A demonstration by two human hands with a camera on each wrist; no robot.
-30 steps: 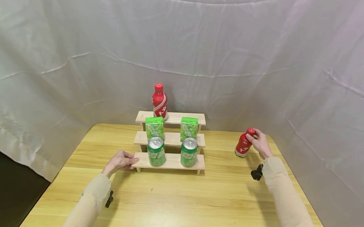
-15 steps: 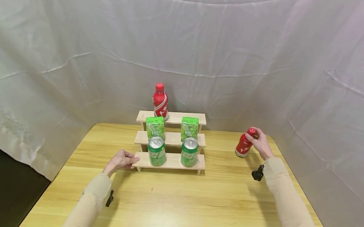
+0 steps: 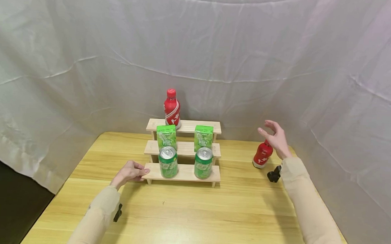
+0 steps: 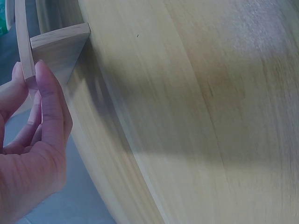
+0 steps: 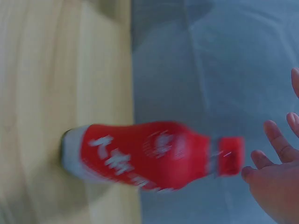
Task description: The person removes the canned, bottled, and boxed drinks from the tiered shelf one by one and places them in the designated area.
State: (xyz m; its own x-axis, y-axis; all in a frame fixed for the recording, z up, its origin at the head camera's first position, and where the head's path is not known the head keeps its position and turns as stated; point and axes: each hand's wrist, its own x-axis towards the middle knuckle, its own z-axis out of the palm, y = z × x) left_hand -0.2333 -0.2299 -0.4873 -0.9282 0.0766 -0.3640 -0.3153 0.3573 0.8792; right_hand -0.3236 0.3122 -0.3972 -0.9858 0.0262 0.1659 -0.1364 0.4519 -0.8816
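My left hand (image 3: 129,173) pinches the left end of the bottom board of a three-tier wooden stand (image 3: 184,172). In the left wrist view, thumb and fingers clasp the board's end (image 4: 24,42). Over on the right, a red bottle (image 3: 262,155) stands upright on the table, its cap partly behind my right hand (image 3: 276,139). That hand is raised just above the bottle with its fingers spread, holding nothing. The right wrist view shows the bottle's cap (image 5: 231,156) apart from the fingers. Another red bottle (image 3: 172,112) stands on the stand's top board, left of its middle.
Two green juice boxes (image 3: 203,139) stand on the middle board. Two green cans (image 3: 203,164) stand on the bottom board, in front of the boxes. The wooden table (image 3: 192,215) is bordered by grey curtains (image 3: 236,51) at the back and sides.
My right hand has let go of the right-hand bottle's cap and risen above it, fingers spreading. The bottle stays in place. My left hand keeps its hold on the stand.
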